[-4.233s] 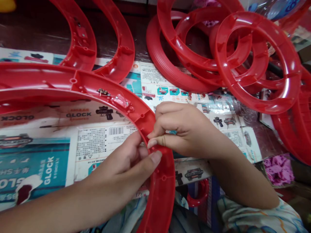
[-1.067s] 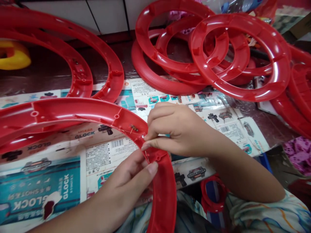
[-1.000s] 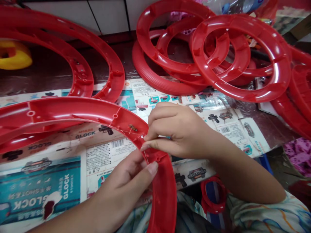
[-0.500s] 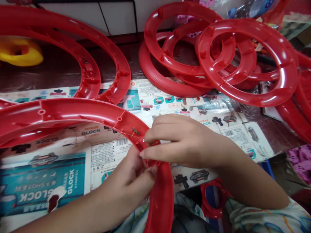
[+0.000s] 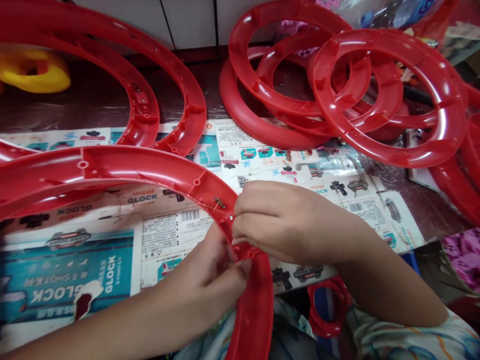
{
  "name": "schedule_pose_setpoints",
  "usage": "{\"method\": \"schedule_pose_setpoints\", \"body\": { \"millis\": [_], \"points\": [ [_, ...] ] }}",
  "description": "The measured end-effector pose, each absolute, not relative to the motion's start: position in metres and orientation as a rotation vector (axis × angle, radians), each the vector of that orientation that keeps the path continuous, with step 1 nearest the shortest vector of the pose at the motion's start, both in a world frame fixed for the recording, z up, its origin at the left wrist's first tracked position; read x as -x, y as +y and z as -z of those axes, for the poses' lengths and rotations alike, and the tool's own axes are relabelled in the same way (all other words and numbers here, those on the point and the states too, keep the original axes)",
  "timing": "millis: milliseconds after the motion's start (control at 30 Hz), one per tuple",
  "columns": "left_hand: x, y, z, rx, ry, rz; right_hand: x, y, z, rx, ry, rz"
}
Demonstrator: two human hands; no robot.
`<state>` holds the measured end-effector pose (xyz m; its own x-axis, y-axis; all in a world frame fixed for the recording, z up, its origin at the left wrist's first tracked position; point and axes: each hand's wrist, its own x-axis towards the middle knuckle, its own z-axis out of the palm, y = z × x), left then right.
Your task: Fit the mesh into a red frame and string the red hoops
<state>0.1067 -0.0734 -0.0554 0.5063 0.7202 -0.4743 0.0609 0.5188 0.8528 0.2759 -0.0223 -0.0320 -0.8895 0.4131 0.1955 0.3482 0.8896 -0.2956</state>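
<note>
A large red plastic half-ring (image 5: 146, 165), hollow side up, curves across the left and comes down toward my lap. My left hand (image 5: 221, 270) grips its inner edge, thumb over the rim and fingers beneath. My right hand (image 5: 277, 220) is closed over the channel just above that thumb, its fingertips pressed down inside. What they pinch, if anything, is hidden. Left of those fingertips a small brown-and-gold electronic part (image 5: 219, 202) with thin wires sits in the channel. A bit of shiny metal shows beside the fingers.
Two more red rings (image 5: 191, 110) lie at the back left near a yellow ring-shaped piece (image 5: 35, 72). Several smaller red rings (image 5: 390, 150) are piled at the back right. Flattened printed cardboard (image 5: 116, 260) covers the table; pink pieces (image 5: 463, 255) sit at the right edge.
Since the earliest frame, the half-ring has been shifted round, bringing its electronic part beside my right fingers. My right hand has since rolled over, covering its thumb. The view has shifted slightly.
</note>
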Motion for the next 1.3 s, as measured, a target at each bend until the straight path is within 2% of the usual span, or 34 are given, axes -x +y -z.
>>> {"method": "schedule_pose_setpoints", "body": {
  "millis": [467, 600, 767, 900, 1300],
  "points": [
    [-0.108, -0.082, 0.062, -0.634, 1.128, -0.585, -0.274, -0.027, 0.025, 0.708, -2.901, -0.222],
    [-0.108, -0.079, 0.059, -0.676, 1.142, -0.591, -0.274, -0.029, 0.022, 0.696, -2.931, -0.348],
    [-0.107, -0.077, 0.059, -0.672, 1.194, -0.629, -0.277, -0.032, 0.024, 0.896, -2.831, -0.54],
    [-0.109, -0.074, 0.062, -0.665, 1.183, -0.678, -0.277, -0.034, 0.024, 1.033, -2.805, -0.535],
    [-0.106, -0.071, 0.067, -0.66, 1.059, -0.582, -0.269, -0.038, 0.019, 0.744, -2.892, -0.473]
  ]
}}
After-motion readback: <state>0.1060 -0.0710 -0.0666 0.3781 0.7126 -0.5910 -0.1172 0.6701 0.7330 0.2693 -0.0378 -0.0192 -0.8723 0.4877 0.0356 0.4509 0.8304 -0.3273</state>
